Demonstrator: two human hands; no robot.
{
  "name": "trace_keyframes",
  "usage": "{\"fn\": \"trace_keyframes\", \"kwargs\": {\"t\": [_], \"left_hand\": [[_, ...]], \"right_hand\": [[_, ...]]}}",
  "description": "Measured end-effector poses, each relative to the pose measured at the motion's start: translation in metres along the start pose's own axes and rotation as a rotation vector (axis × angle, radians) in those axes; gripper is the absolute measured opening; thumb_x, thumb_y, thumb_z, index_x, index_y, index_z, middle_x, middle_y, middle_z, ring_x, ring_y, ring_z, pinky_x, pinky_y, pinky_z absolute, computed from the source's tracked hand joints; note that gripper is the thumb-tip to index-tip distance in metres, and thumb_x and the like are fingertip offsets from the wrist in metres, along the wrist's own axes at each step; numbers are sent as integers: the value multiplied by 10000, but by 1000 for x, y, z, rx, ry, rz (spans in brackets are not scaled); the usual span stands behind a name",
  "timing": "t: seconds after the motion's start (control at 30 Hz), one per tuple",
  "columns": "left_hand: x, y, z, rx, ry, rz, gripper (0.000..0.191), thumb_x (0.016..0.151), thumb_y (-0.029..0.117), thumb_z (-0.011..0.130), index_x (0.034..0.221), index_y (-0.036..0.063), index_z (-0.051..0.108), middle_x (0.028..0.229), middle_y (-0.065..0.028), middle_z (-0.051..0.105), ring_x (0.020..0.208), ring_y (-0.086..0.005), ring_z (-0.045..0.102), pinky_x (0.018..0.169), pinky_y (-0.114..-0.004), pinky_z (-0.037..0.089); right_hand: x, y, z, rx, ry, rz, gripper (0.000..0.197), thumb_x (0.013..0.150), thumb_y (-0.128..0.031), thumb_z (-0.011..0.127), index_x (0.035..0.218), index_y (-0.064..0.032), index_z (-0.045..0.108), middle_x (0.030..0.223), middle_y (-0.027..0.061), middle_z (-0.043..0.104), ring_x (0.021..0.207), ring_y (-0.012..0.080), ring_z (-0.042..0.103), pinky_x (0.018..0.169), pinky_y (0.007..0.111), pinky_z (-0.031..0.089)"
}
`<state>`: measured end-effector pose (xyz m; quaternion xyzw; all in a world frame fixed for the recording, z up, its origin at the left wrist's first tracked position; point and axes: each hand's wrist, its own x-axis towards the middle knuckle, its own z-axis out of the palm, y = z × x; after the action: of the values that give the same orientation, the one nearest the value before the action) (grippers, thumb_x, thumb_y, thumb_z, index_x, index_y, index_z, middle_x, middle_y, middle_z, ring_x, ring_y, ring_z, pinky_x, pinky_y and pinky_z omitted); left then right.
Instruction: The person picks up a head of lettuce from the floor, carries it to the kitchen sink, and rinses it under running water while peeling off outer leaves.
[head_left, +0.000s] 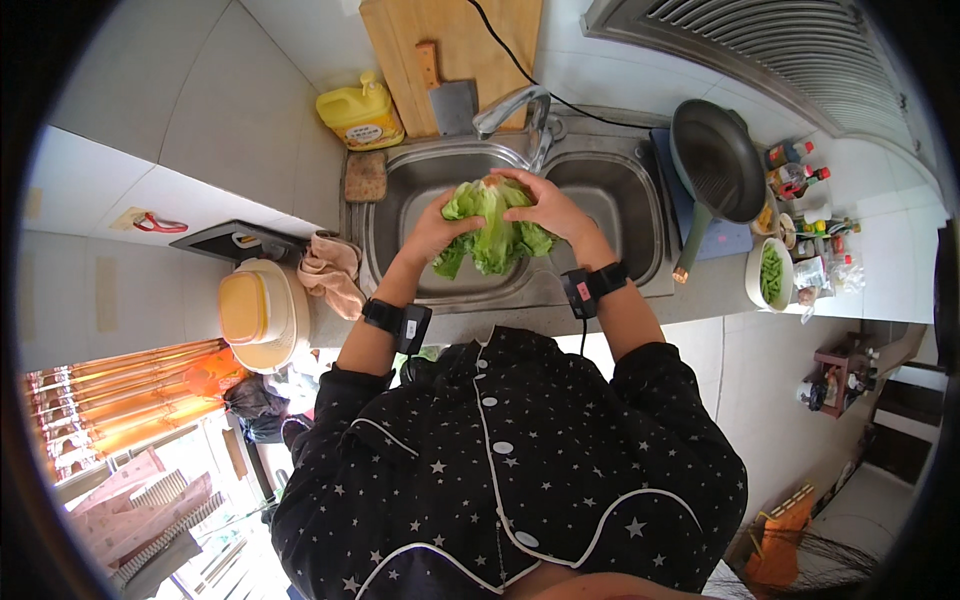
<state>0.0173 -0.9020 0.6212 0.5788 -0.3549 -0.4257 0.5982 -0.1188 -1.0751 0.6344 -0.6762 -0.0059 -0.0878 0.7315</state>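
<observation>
A head of green leafy lettuce (493, 232) is held over the left basin (416, 180) of a stainless steel double sink. Its cut stem end points toward the faucet, and the leaves hang toward me. My left hand (439, 231) grips it from the left side, the thumb lying across the leaves. On the other side my right hand (551, 206) wraps it, with fingers over the stem end. The chrome faucet (514, 109) stands just behind the lettuce; no running water can be made out.
A cleaver (452, 101) leans on a wooden cutting board (382, 45) behind the sink. A yellow detergent jug (360, 116) and a sponge (366, 178) sit at left. Rightward are the right basin (634, 187), a frying pan (716, 154), a bowl of green beans (771, 276) and several bottles.
</observation>
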Motion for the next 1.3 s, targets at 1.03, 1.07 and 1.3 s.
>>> {"fn": "trace_keyframes", "kwargs": {"t": [1.03, 1.07, 1.3], "left_hand": [[4, 21, 18, 819, 252, 323, 453, 633, 182, 777, 971, 4, 533, 839, -130, 597, 757, -236, 578, 691, -324, 454], [4, 21, 17, 818, 251, 326, 453, 633, 182, 777, 971, 4, 533, 839, -130, 597, 757, -236, 578, 691, -324, 454], [6, 12, -4, 371, 195, 48, 431, 642, 183, 740, 993, 13, 555, 887, -120, 628, 803, -206, 604, 717, -304, 465]], "right_hand": [[5, 31, 11, -320, 305, 69, 707, 727, -221, 745, 1306, -46, 379, 1214, 107, 485, 1103, 192, 473, 921, 305, 381], [4, 30, 10, -322, 308, 67, 707, 727, -221, 745, 1306, -46, 379, 1214, 107, 485, 1103, 192, 473, 921, 305, 381], [-1, 17, 9, -226, 217, 205, 613, 763, -217, 704, 1258, 8, 422, 1174, 113, 524, 1076, 189, 499, 888, 290, 399]]}}
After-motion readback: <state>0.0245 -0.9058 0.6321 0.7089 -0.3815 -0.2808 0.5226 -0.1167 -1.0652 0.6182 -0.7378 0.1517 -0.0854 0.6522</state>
